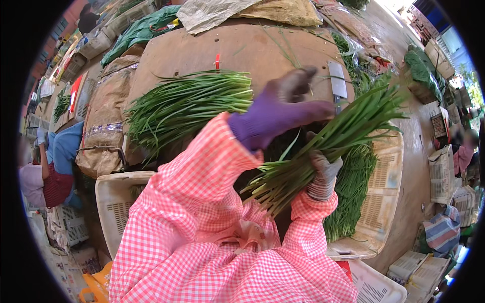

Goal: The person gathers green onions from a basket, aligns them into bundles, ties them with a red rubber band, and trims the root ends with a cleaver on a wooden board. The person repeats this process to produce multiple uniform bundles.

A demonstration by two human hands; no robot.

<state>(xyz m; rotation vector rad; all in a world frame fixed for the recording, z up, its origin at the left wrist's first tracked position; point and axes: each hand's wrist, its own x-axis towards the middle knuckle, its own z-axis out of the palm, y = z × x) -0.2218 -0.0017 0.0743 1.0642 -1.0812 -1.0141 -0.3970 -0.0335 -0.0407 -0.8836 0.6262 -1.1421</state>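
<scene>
My right hand (pixel 324 174), in a grey striped glove, grips a bunch of green chives (pixel 341 128), leaves up and right, pale stems down and left. My left hand (pixel 291 98), in a purple glove with dark fingers, is blurred above the board, fingers spread apart, left of the bunch's leafy end. A large pile of chives (pixel 193 106) lies on the brown board (pixel 182 49), pale stems towards my left hand. A cleaver (pixel 338 81) with a black handle lies at the board's right side. A red strip (pixel 217 61) is just beyond the pile.
A white plastic crate (pixel 386 181) holding more chives stands at my right, another crate (pixel 113 200) at my left. Wrapped sacking (pixel 110 110) lines the board's left side; sacks (pixel 280 13) lie at its far edge. A person (pixel 49 170) sits at far left.
</scene>
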